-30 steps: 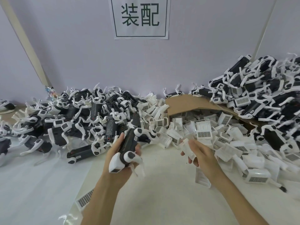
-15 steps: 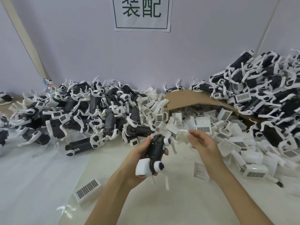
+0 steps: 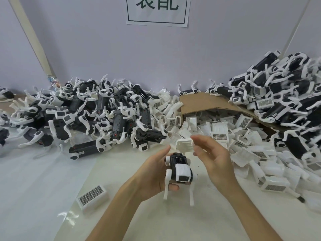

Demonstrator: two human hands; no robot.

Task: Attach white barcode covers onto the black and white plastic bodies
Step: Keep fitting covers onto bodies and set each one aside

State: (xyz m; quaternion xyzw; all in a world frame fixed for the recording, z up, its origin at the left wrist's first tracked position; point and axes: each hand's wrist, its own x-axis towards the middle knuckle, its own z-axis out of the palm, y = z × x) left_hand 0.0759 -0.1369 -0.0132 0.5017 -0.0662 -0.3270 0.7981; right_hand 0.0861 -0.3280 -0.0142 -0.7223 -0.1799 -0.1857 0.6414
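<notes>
Left hand grips a black and white plastic body from the side and underneath, thumb up along its left flank and one fingertip showing below it. The body is held above the table, its white boxy end toward the person and thin white legs dangling down. Right hand is half open, fingers loosely fanned, and pinches a white cover at the fingertips. The cover sits just above and behind the body, close to it but seemingly not touching. It's motion-blurred, so no barcode face can be made out. Behind the hands a cardboard box lies tipped and flattened against the wall, and a heap of white barcode covers spills from under it across the right side of the table. Several lie barcode-up, others show their hollow backs. One loose barcode cover lies apart on the table, left of the left forearm, label up. A pile of black and white bodies fills the left back of the table. A taller pile of bodies rises on the right, partly resting on the cardboard. A paper sign hangs on the wall, cut off at the top.
</notes>
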